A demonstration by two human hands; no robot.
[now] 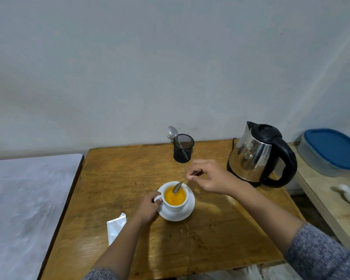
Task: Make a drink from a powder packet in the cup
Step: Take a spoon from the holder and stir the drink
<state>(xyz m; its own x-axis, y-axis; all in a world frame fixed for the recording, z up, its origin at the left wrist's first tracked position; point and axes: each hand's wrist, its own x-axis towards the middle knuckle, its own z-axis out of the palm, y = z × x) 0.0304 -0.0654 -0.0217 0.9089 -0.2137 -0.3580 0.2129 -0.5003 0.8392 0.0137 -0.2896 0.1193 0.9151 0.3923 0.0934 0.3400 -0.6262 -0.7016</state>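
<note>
Now the cup is steadied by the left hand pinching its handle while a spoon is gripped by the right hand; drink could be slopped by brisk stirring.

Left hand: fingers curled and closed at the cup handle, forearm reaching in from below. Right hand: raised, fingertips pinching the teaspoon stem's upper end, bowl hanging below the grip; grey knit sleeves.
</note>
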